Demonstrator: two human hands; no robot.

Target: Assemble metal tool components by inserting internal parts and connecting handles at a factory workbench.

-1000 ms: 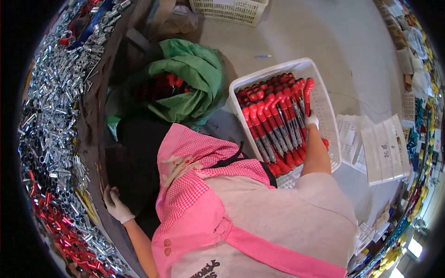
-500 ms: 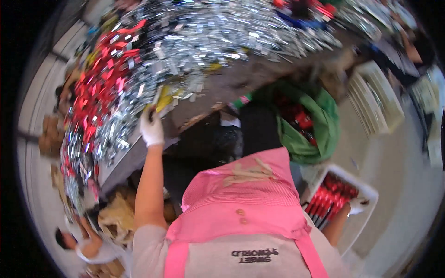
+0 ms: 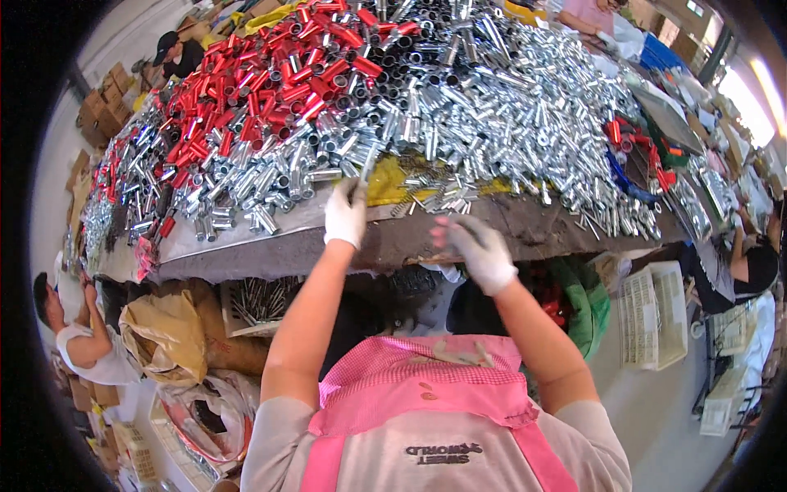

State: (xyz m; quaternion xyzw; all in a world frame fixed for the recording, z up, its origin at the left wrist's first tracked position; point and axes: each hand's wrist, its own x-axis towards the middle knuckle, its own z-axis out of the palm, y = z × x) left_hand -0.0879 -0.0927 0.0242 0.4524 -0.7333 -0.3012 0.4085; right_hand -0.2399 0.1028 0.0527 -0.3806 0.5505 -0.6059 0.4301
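My left hand (image 3: 346, 217), in a white glove, is closed around the lower end of a slim silver metal tube (image 3: 369, 166) at the front of the heap. My right hand (image 3: 482, 248), gloved with bare fingertips showing, hovers above the table's dark front edge. Its fingers stretch leftward, slightly blurred, and I see nothing in them. Before both hands lies a big pile of silver metal tubes (image 3: 492, 115), with red metal tubes (image 3: 303, 78) heaped on the left. Small springs (image 3: 422, 182) and thin pins lie on a yellow cloth (image 3: 385, 187) between the hands.
Below the table stand a green sack (image 3: 586, 307) with red pieces, a crate of dark rods (image 3: 261, 303) and a tan sack (image 3: 168, 332). White plastic crates (image 3: 653, 318) stand at right. Other people work at the left (image 3: 90, 336), far side and right.
My right hand has come up from the tray of red-handled pieces at lower right to the table edge. My left hand still holds a slim piece. The view has swung round.
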